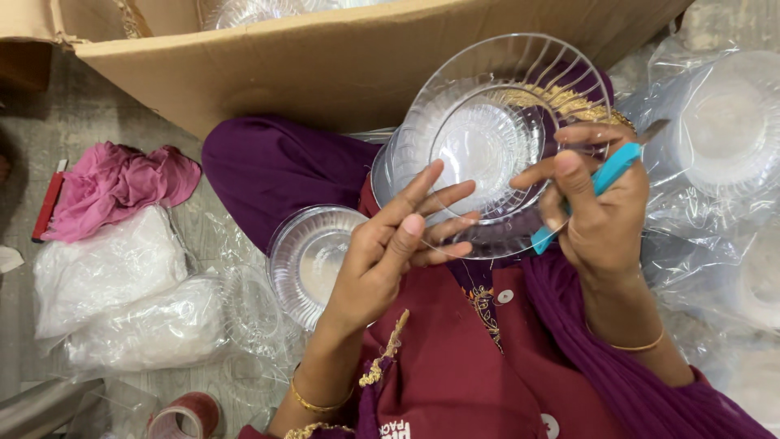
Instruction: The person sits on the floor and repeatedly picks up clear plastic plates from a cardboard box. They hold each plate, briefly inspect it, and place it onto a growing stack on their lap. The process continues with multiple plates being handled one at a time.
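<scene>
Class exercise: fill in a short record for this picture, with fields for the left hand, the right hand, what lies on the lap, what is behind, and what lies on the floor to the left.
Left hand: left hand, fingertips on the rim of a clear ribbed plastic bowl
Right hand: right hand, steadies the bowl and grips a blue-handled tool
Lap: second clear bowl
Behind: open cardboard box
Floor, left: pink cloth, white plastic bags, tape roll

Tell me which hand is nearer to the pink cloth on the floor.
Left. The left hand steadies the clear bowl, closer to the pink cloth; the right hand, holding a blue-handled tool, is beyond it.
</scene>
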Available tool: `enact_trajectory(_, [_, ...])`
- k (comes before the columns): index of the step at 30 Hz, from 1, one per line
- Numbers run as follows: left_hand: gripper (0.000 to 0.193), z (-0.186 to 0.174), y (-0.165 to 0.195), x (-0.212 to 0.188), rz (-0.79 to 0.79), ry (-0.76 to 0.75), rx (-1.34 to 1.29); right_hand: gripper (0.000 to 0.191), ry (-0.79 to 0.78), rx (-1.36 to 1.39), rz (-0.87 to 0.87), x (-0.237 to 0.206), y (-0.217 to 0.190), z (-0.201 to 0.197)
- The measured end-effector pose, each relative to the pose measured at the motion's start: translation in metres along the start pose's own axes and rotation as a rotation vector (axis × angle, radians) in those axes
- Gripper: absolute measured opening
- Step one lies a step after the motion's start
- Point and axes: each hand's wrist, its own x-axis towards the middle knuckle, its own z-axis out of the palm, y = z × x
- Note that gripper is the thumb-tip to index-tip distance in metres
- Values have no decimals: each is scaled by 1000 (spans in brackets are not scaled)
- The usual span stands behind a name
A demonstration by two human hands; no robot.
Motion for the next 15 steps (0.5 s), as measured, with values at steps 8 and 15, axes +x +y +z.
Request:
enact_trajectory(8, [59, -9, 7, -5, 0, 63, -12, 25, 48, 11, -31, -1, -10, -1])
enact_trajectory(15, [50, -35, 22, -19, -102, 193, 714, 23, 139, -7, -21, -1, -5, -7])
